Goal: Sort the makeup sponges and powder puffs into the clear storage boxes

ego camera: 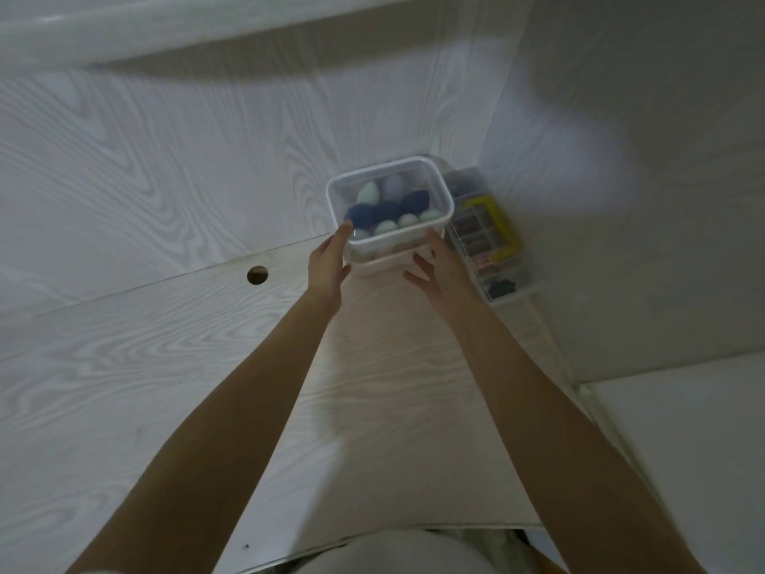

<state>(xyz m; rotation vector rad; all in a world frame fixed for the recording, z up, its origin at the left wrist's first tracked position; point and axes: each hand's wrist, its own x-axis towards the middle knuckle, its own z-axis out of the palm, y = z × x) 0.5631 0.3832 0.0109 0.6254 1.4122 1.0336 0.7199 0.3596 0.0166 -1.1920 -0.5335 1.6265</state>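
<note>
Clear box [389,209] of blue and pale sponges [383,209] sits at far corner of surface [165,366], apparently stacked on a second box. Left hand [329,263] touches its near-left side, fingers straight; right hand [443,269] spread wide, holding nothing. Step, likely: placing or fetching the box. Next needs a firm two-sided grip. Compartment organizer [484,238] stands just right.

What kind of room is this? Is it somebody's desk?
Probably a desk in a home, tucked into a corner. The pale wood-grain desk has a round cable hole, and a compartment organizer stands against the wall beside the clear box of makeup sponges.
</note>
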